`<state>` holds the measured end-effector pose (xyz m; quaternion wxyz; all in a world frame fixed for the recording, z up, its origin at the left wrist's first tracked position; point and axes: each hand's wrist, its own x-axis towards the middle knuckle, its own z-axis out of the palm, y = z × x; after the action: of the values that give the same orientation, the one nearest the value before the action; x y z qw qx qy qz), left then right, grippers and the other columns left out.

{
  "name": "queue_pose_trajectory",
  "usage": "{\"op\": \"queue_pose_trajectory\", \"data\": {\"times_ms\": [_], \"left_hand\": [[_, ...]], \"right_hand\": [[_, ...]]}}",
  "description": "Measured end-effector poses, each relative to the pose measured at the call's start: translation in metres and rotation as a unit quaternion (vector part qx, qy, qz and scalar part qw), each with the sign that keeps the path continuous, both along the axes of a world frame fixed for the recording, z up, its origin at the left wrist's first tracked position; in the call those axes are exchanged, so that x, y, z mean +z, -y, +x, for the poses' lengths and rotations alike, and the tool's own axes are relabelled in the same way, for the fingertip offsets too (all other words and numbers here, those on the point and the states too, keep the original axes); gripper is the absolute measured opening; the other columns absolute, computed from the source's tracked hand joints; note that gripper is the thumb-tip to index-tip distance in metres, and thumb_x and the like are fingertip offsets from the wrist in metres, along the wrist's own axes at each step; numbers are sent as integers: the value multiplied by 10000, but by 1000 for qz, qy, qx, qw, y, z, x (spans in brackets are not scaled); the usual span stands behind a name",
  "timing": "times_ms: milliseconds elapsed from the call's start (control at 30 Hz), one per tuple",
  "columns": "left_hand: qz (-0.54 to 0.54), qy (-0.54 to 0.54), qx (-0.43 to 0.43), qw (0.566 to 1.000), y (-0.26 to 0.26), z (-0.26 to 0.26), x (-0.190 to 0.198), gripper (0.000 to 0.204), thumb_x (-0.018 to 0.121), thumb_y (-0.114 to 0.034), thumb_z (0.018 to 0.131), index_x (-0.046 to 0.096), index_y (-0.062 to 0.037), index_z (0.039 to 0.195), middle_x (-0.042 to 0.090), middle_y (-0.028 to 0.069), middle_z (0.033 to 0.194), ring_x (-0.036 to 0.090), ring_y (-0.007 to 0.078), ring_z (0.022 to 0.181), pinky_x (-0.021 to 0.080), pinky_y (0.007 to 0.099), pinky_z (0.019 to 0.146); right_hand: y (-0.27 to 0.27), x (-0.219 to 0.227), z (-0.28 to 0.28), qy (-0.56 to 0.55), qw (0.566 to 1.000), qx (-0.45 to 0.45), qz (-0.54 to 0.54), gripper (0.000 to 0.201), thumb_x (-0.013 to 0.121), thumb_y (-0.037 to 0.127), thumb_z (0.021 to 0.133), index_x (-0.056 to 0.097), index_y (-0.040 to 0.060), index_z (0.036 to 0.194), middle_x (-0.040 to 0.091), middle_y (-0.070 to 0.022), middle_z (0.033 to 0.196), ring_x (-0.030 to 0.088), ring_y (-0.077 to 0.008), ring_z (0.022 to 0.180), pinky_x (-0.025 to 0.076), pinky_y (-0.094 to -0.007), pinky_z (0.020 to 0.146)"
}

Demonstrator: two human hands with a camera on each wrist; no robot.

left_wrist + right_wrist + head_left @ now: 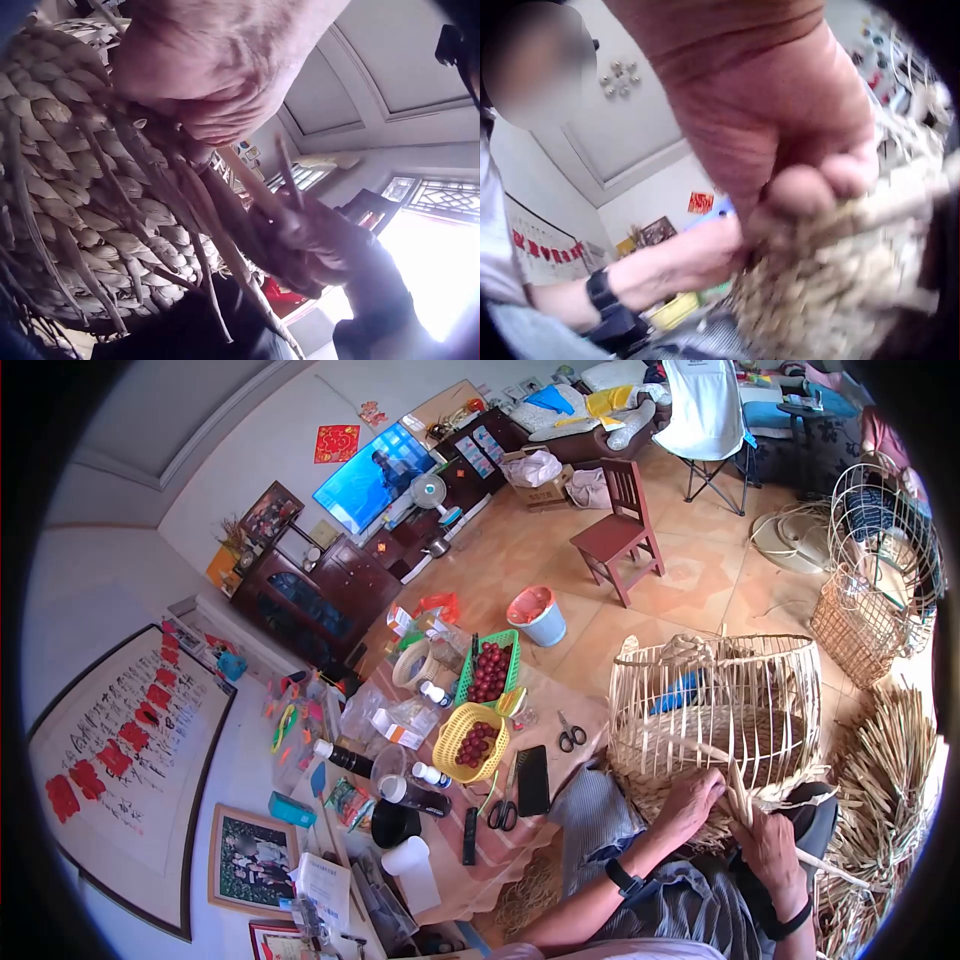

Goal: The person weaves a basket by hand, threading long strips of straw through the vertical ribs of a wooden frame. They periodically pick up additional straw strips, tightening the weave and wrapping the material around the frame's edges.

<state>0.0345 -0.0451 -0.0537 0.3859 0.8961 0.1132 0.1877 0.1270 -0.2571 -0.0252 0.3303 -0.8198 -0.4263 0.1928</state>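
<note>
A half-woven straw basket [640,760] stands at the person's lap, with a dense braided lower wall and an open frame of upright stakes above. The left hand [690,805] is at its near side, fingers curled round straw strands [214,206] beside the braided wall. Just to the right, the right hand [772,847] grips straw too, its fingers bent over a pale strand [885,206] in the right wrist view. Several loose straw ends hang down the weave in the left wrist view. The left palm hides part of the strands it holds.
A large heap of dry straw [875,800] lies at the right. On the low table at left are scissors [503,816], a phone [534,780], bottles and fruit baskets. A bin [540,622], a wooden chair [618,540] and wicker frames [880,575] stand beyond.
</note>
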Motion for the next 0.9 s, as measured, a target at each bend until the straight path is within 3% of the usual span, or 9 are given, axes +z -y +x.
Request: {"op": "queue_pose_trajectory", "data": {"times_ms": [67,167,333,400,533,667,733,767,900], "left_hand": [[1,26,16,1000,4,-1,4,114,688,-119,1013,628,-22,1016,665,168,897,637,371,892,491,492,825],[6,-4,7,1000,4,-2,5,112,687,-120,1013,630,-25,1001,666,159,894,630,367,897,485,494,834],[25,16,14,999,5,-1,0,121,680,-133,1021,623,-31,990,661,152,887,632,361,894,482,489,842],[27,18,15,999,6,-2,-3,128,680,-140,1023,620,-33,985,662,151,888,632,360,896,482,488,844],[41,21,24,999,8,-5,3,149,686,-152,1021,613,-31,975,662,150,887,634,360,899,484,483,842],[37,12,22,999,6,-3,3,156,689,-158,1019,614,-29,976,658,150,887,632,363,901,480,487,843],[39,9,20,999,6,-3,3,159,691,-161,1017,614,-28,975,656,150,885,629,364,899,477,491,841],[42,15,20,999,6,-3,3,161,692,-162,1016,613,-28,974,655,150,882,627,364,896,476,492,838],[42,15,29,999,8,-3,3,164,691,-164,1017,612,-27,970,655,152,879,626,364,893,474,494,836]], "right_hand": [[12,-11,-12,-170,982,-38,68,270,753,252,1002,714,-3,1079,742,-100,777,701,-194,618,551,-330,571],[46,-17,-2,-428,863,-116,242,320,680,309,1070,671,-4,1135,725,-66,802,679,-153,638,523,-265,569],[61,-35,-5,-499,741,-183,411,404,729,385,1029,611,4,1095,671,-112,938,663,-179,603,531,-281,491],[61,-11,-12,-521,827,-39,207,429,775,352,995,609,-21,1123,674,-105,916,702,-182,626,551,-273,458],[36,-9,-25,-481,868,-54,111,361,689,278,1063,618,-57,1178,688,-114,774,717,-210,595,592,-294,468],[66,-11,-7,-507,838,-38,195,419,611,389,1106,650,-28,1111,688,-129,730,717,-231,589,567,-308,487],[90,-26,4,-439,852,-105,263,448,599,423,1106,647,-20,1062,687,-126,746,673,-219,545,533,-306,484],[98,-39,8,-444,813,-155,343,457,618,444,1092,651,-11,1055,679,-114,731,643,-210,524,514,-304,482],[111,-64,2,-450,786,-203,372,498,709,519,1019,665,24,1061,644,-42,675,559,-156,462,436,-261,451]]}}
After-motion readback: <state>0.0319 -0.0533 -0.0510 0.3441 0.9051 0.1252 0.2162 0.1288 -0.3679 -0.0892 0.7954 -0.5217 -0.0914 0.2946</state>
